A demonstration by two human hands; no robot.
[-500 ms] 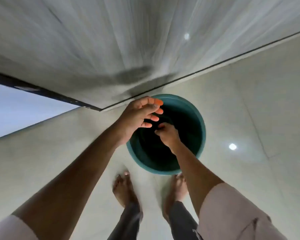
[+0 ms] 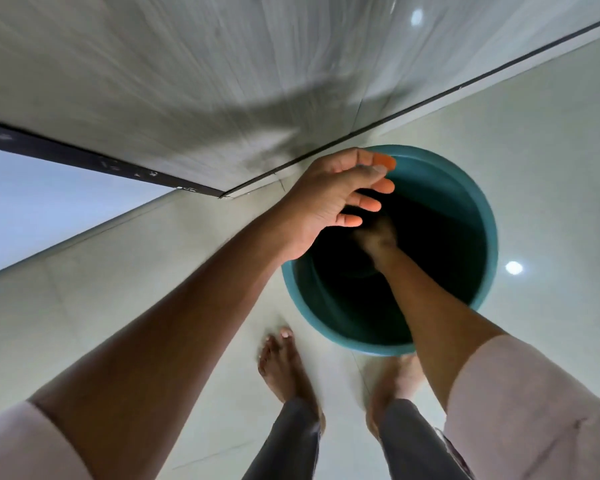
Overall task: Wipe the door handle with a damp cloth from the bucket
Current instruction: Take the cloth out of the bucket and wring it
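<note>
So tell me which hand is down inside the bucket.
The right hand: it reaches deep into the teal bucket, in shadow. The left hand hovers open above the rim.

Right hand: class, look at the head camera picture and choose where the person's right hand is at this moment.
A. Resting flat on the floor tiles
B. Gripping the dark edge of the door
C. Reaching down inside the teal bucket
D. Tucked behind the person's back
C: the right hand is sunk into the dark inside of the teal bucket, below its rim, while the left hand hovers open above it.
</note>
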